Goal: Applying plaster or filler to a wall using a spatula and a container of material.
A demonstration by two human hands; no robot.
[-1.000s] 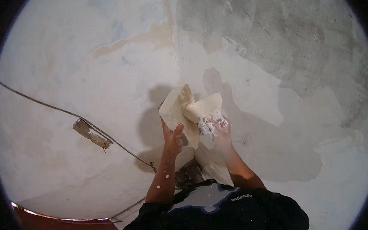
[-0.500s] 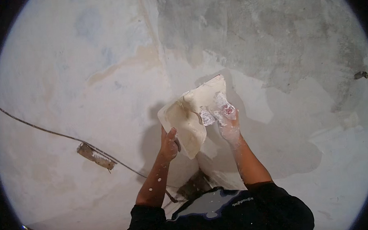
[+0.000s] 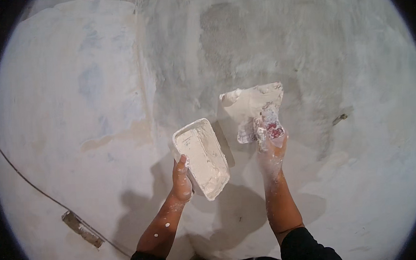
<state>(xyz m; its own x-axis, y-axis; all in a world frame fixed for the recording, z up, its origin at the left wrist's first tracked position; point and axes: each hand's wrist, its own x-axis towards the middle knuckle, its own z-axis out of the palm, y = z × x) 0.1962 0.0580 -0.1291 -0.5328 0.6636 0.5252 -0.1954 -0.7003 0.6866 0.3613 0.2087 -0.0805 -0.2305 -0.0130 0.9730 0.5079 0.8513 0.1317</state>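
Left hand (image 3: 181, 181) curled around tray (image 3: 210, 141), thumb over left rim; pale putty (image 3: 215, 176) inside. Right hand (image 3: 272, 148) closed on scraper (image 3: 254, 106), blade coated, up-right of tray. Left wall (image 3: 69, 95) mostly pale; right wall (image 3: 283, 36) grey, seemingly unfinished, toward upper edge.

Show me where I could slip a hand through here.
In this view, probably between the tray and the right hand, or, wider, between the left hand and the dark cable. It's crowded where the hands grip the tray and putty knife.
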